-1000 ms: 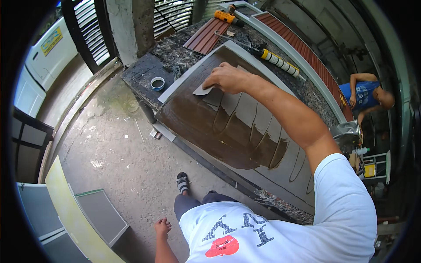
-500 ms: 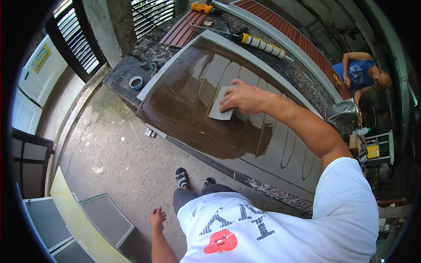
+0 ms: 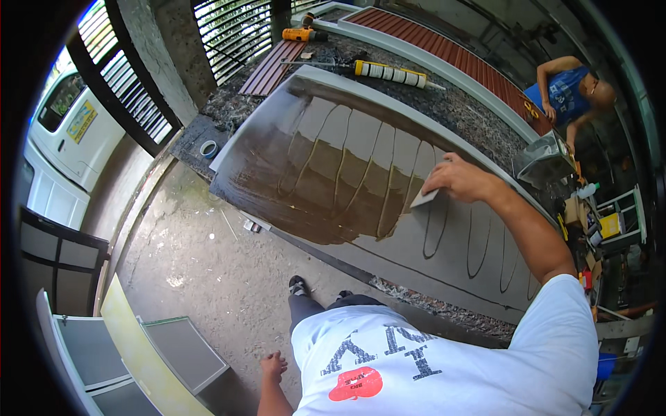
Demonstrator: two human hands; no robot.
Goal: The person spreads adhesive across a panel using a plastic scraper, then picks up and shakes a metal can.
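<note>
My right hand grips a thin grey flat spreader, its lower edge tilted against a big grey panel on the workbench. Brown glue coats the left part of this panel in a smeared layer. Thin looping lines of glue run over the grey part around and to the right of the spreader. Low by my side hangs my left hand, fingers loosely curled and slightly apart, with nothing seen in it.
On the bench behind the panel lie a yellow-and-white sealant tube, an orange drill and red-brown ribbed strips. A small round container sits at the left corner. Beyond a ribbed panel is another person. Framed panels stand lower left.
My right hand has moved the spreader rightward across the panel, from the brown area to its right edge. Lines of glue now show where the hand was. My view has shifted slightly.
</note>
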